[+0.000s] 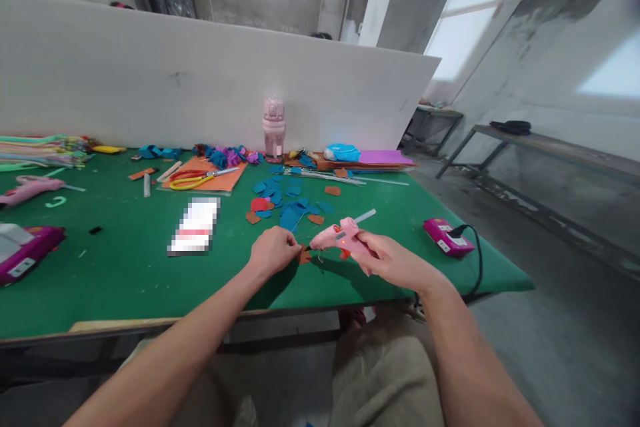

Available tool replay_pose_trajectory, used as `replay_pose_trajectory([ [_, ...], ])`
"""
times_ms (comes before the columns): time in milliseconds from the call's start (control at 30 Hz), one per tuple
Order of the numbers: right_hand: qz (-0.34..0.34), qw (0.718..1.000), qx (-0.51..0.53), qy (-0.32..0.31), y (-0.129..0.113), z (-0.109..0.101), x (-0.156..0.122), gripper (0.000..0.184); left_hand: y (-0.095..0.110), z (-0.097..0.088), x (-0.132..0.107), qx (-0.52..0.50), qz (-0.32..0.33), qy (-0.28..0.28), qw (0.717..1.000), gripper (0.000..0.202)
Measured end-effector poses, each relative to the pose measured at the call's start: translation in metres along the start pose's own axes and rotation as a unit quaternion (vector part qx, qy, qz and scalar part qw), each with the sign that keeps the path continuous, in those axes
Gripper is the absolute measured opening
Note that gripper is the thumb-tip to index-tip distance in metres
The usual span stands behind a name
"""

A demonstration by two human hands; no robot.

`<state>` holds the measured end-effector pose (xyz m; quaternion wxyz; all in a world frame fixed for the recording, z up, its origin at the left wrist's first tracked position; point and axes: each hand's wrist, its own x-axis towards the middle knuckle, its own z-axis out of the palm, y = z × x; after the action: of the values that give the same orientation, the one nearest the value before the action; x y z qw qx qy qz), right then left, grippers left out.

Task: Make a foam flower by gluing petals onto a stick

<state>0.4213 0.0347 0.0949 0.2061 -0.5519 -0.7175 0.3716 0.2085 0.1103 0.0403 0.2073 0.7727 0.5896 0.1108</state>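
My left hand (273, 250) pinched a small brown scrap (303, 255) between thumb and fingers, just above the near edge of the worktop (125, 273). My right hand (387, 259) had its fingers wrapped tight round the handle of the pink glue gun (336, 235), whose nozzle pointed left and sat right at the scrap. I took this for the gluing step. The next move, as I judged it, called for a steady nozzle, a small squeeze, and fingers kept off the hot tip.

The worktop was covered in green cloth. Blue cut pieces (285, 203) lay just beyond my hands, scissors (195, 178) farther back on the left, and a pink bottle (273, 127) at the far side against a white board (150, 80). A pink socket box (447, 237) sat to the right. The room was bare concrete, with bright windows on the right.
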Motion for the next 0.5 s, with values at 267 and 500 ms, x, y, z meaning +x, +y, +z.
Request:
replay_pose_trajectory([
  [267, 0.017, 0.999, 0.042, -0.021, 0.0033, -0.0065, -0.0047, 0.042, -0.0006, 0.0016, 0.0004, 0.000, 0.010, 0.005, 1.000, 0.025],
  [500, 0.010, 1.000, 0.024, -0.012, 0.0035, -0.0040, -0.0022, 0.043, 0.0006, -0.0003, -0.0011, 0.002, 0.007, 0.002, 1.000, 0.023],
])
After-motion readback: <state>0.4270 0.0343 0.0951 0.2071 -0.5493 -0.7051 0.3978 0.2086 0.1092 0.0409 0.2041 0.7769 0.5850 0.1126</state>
